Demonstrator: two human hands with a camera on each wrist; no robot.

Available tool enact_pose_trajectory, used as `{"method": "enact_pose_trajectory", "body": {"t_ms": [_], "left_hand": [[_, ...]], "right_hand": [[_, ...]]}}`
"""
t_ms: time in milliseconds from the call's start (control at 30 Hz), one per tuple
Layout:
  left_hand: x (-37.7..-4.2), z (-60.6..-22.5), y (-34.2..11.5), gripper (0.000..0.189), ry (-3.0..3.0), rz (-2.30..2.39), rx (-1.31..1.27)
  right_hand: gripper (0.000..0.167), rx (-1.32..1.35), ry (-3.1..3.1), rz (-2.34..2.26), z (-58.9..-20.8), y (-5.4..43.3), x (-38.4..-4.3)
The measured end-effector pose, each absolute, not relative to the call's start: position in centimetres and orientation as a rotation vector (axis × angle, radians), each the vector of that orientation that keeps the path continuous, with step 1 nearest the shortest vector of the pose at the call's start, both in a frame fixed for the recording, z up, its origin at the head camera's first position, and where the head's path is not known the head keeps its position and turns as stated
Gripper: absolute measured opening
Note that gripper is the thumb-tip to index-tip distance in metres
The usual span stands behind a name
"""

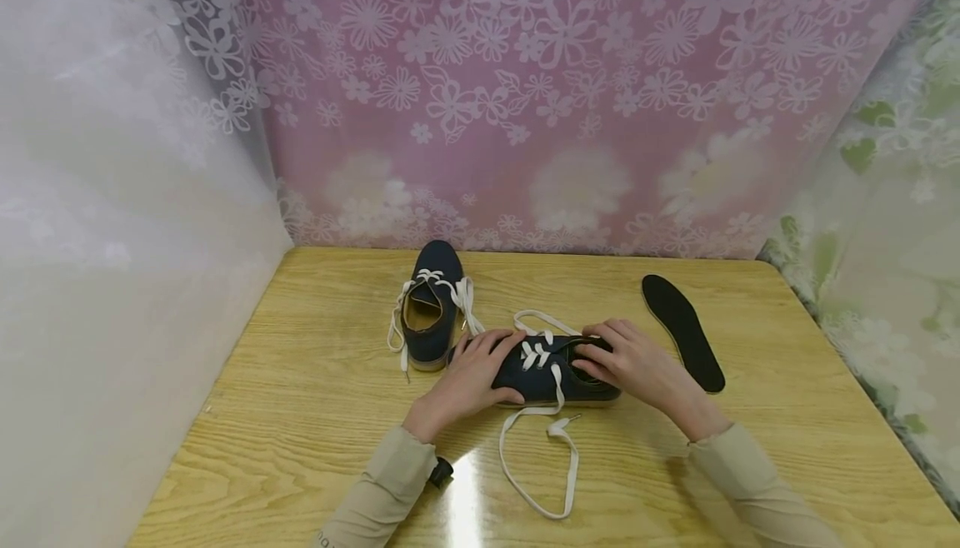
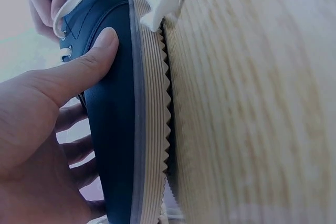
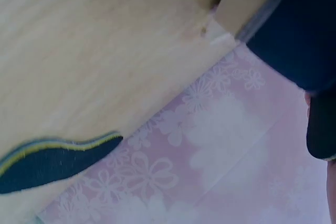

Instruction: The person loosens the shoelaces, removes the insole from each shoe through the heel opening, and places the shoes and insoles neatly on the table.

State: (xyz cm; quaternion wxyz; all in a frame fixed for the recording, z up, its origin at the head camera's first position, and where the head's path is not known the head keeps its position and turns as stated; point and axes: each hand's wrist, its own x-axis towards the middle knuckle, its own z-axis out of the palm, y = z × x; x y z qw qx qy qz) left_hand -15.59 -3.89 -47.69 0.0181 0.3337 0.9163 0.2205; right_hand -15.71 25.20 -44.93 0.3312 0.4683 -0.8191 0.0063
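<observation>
A dark blue lace-up shoe (image 1: 534,380) lies crosswise on the table, its toe to the left. My left hand (image 1: 467,380) grips the toe end; in the left wrist view the thumb (image 2: 100,56) presses one side of the upper and the fingers reach round the other. At the heel opening, my right hand (image 1: 637,365) has its fingers at the collar. The right wrist view shows the rounded end of a black insole (image 3: 321,129) standing out of the shoe, pinched by the right hand's fingers. The rest of that insole is hidden inside.
Another dark blue shoe (image 1: 437,269) with loose white laces stands behind, toe away. A loose black insole (image 1: 684,331) lies at the right. One long white lace (image 1: 572,481) trails on the wooden table (image 1: 300,415) toward me. A small black object (image 1: 441,473) is beside the left sleeve.
</observation>
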Motion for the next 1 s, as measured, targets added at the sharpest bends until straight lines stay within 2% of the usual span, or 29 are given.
{"method": "enact_pose_trajectory", "body": {"t_ms": [233,667,1000], "left_hand": [[-15.6,-47.7,-4.0,0.091,2.847,0.689,1.032],[-15.6,-47.8,-4.3,0.098,2.848,0.656,1.057],[-15.5,-48.0,-4.1,0.096,2.861,0.644,1.035]], "right_hand": [[0.051,1.214,-2.145,-0.003,-44.3,25.9,-15.8],[0.053,1.129,-2.203,-0.040,-45.9,26.2,-15.2],[0.050,1.111,-2.054,0.011,-44.1,27.5,-15.1]]}}
